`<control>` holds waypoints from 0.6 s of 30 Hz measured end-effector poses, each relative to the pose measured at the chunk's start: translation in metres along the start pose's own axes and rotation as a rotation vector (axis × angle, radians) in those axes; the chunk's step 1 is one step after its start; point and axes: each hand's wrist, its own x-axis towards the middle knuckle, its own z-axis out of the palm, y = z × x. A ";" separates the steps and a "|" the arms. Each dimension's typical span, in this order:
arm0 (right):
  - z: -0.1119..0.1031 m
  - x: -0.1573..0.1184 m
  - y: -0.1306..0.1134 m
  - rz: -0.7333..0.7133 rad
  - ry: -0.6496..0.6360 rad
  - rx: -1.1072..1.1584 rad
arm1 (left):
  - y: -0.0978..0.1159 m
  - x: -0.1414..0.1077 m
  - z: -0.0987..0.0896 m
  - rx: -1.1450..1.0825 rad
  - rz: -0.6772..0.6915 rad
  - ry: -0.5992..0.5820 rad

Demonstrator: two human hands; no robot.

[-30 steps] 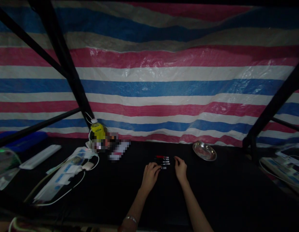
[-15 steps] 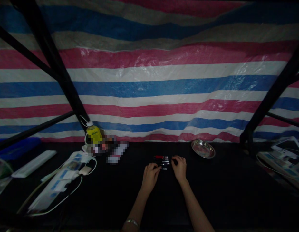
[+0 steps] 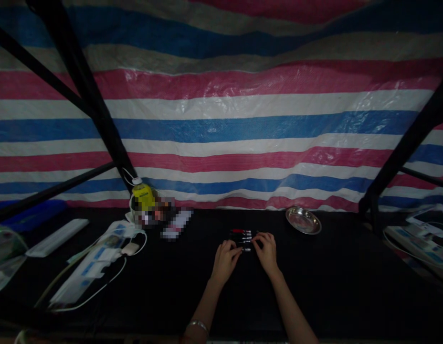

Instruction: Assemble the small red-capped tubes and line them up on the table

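Note:
A small group of slim pens lies side by side on the black tabletop. The farthest is a red pen; closer to me are several black pens with silvery ends. My left hand is closed, thumb and fingers pinched at the left end of the nearest black pen. On the other side, my right hand has its fingertips drawn together at the right end of a black pen in the middle of the row. Both hands partly cover the pens.
A round metal dish stands at the back right. Back left are a yellow bottle and blurred-out items. White power strips with cables lie left, and more strips far right. Black frame posts flank a striped tarp.
My right hand has moved slightly left, its fingertips now at the pens' silvery ends. My left hand stays by the nearest pen. The whole view has shifted a little.

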 end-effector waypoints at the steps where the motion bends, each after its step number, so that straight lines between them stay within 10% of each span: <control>1: 0.001 0.000 0.000 -0.006 -0.004 -0.003 | 0.000 0.000 0.000 0.003 0.003 -0.005; 18: 0.006 -0.002 0.003 -0.098 -0.033 -0.069 | 0.002 0.000 0.000 0.005 0.020 -0.027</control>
